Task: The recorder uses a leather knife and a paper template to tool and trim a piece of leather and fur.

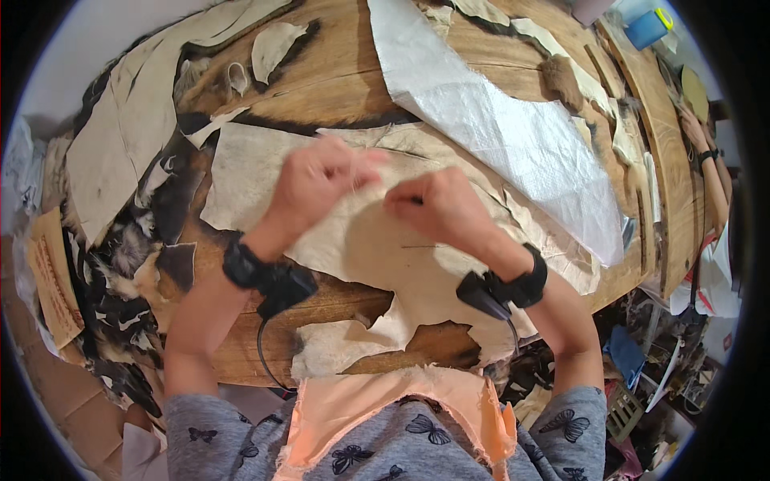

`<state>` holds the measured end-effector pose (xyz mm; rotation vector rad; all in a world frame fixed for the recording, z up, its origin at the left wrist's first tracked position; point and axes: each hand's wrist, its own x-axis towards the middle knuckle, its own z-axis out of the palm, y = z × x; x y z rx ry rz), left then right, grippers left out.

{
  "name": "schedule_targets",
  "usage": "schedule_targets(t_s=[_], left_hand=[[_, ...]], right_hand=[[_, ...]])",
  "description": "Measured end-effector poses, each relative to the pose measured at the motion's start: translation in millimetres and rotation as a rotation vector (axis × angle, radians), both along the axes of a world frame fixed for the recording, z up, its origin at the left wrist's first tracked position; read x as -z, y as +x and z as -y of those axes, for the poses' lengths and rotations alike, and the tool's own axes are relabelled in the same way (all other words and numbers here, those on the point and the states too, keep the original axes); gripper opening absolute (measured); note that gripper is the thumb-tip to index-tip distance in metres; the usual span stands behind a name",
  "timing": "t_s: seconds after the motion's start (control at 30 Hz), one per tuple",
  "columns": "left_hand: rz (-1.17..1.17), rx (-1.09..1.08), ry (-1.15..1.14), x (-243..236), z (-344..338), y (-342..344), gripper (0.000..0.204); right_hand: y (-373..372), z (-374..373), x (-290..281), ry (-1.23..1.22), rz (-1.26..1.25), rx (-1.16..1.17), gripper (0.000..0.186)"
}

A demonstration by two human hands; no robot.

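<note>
A large pale fur hide [373, 256] lies skin side up on the wooden table before me. Above its left half hovers my left hand [325, 176], blurred by motion, its fingers curled together. A faint thin pale strand seems to show at those fingertips, too smeared to name. Close by on the right, my right hand [441, 204] is closed with thumb and fingers pressed together, also over the hide. What it pinches, if anything, is hidden. The two hands are apart, and a short dark slit or line shows in the hide below the right one.
A white woven plastic sheet [497, 120] crosses the table at the right. More hides [128, 120] and dark fur scraps [172, 200] lie to the left. Wooden boards [654, 144] run along the right, where another person's hands [696, 132] show. A blue container [648, 30] stands far right.
</note>
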<state>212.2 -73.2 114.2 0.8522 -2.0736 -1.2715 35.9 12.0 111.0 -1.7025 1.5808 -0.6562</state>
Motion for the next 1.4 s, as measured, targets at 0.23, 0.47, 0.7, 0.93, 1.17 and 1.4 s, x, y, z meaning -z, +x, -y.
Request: schedule_targets(t_s=[0.23, 0.47, 0.7, 0.93, 1.17, 1.4], left_hand=[[0.438, -0.17, -0.378, 26.3, 23.6, -5.3, 0.014], [0.359, -0.114, -0.388, 29.8, 21.6, -14.3, 0.008], [0.403, -0.104, -0.422, 32.2, 20.7, -11.0, 0.009], [0.167, 0.137, -0.398, 17.3, 14.5, -5.3, 0.008], [0.341, -0.196, -0.197, 13.4, 19.5, -4.3, 0.013], [0.426, -0.151, -0.309, 32.6, 22.9, -13.3, 0.013]], right_hand=[[-21.3, -24.1, 0.3, -0.054, -0.06, 0.116, 0.012], [-51.7, -41.4, -2.9, -0.135, -0.302, 0.188, 0.009], [-33.1, -40.7, -68.5, -0.025, 0.617, -0.579, 0.012], [-9.5, 0.6, -49.4, -0.21, 0.197, -0.077, 0.01], [0.8, -11.0, 7.5, -0.127, -0.081, -0.089, 0.011], [-38.1, -41.5, -13.9, -0.064, -0.213, 0.081, 0.012]])
